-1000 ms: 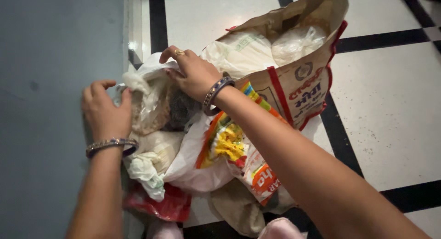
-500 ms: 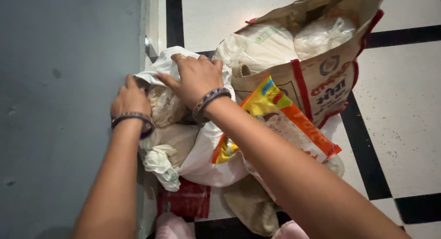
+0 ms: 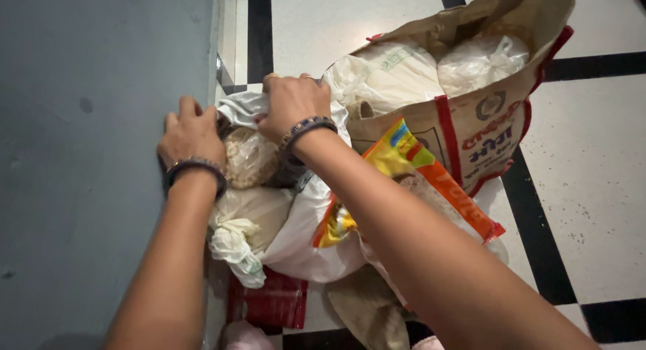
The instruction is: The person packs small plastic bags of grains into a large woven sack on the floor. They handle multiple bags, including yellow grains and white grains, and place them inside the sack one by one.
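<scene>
Both hands work at a white plastic bag [image 3: 296, 235] lying on the floor beside a grey wall. My left hand [image 3: 192, 134] grips the bag's rim on the wall side, fingers curled over it. On the other side my right hand [image 3: 291, 102] is closed on the crumpled rim. Between them shows a clear pouch of pale grains [image 3: 247, 158], with a darker pouch beside it. Each wrist wears a bangle.
A tan woven sack with red trim [image 3: 471, 114] stands at the upper right, holding white plastic bundles [image 3: 387, 71]. An orange and yellow packet [image 3: 410, 168] lies under my right forearm. A knotted white bag [image 3: 235, 246] and a red packet [image 3: 269, 299] lie nearer. The floor is white tiles with black stripes.
Both hands have closed in on the white bag's rim and bunched it together. The view has shifted so the bags sit further right.
</scene>
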